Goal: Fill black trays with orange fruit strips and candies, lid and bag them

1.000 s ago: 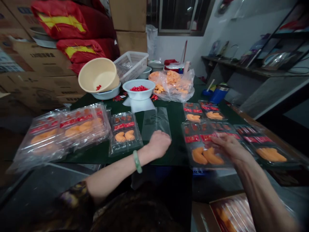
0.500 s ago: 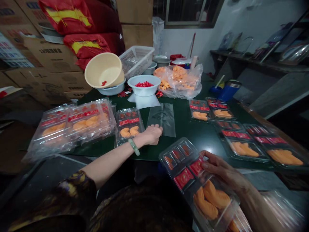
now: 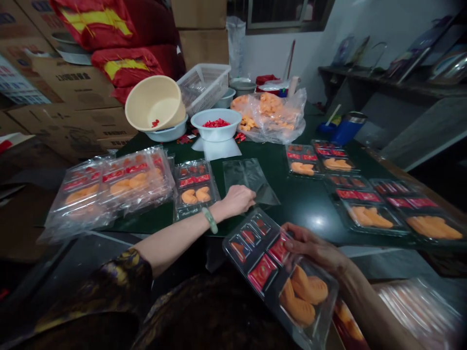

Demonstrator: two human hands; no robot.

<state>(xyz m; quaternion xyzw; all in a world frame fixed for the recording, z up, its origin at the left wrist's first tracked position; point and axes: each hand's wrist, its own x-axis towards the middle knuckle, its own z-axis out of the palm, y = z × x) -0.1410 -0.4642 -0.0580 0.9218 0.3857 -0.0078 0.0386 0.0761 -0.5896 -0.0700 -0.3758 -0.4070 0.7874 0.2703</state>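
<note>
My left hand (image 3: 239, 199), with a green bangle (image 3: 209, 219) at the wrist, is closed on the near edge of a clear plastic bag (image 3: 245, 172) lying flat on the table. My right hand (image 3: 310, 245) grips the right side of a clear-lidded plastic tray (image 3: 263, 255), tilted over the table's near edge. In its compartments sit orange curved pieces (image 3: 301, 296), red packets and small brown-red pieces. A similar packed tray (image 3: 196, 187) lies left of the bag, beside a stack of bagged trays (image 3: 133, 177).
Several more filled trays (image 3: 368, 204) lie on the right of the green table. At the back stand a pale blue bowl (image 3: 216, 124) of red packets, a cream basin (image 3: 155, 104), a white basket (image 3: 211, 82), a bag of orange pieces (image 3: 272, 114) and a blue cup (image 3: 349, 127).
The tray in my right hand has moved left, towards my left hand. My left hand has shifted slightly right, and the bag's near edge has been drawn to the right with it.
</note>
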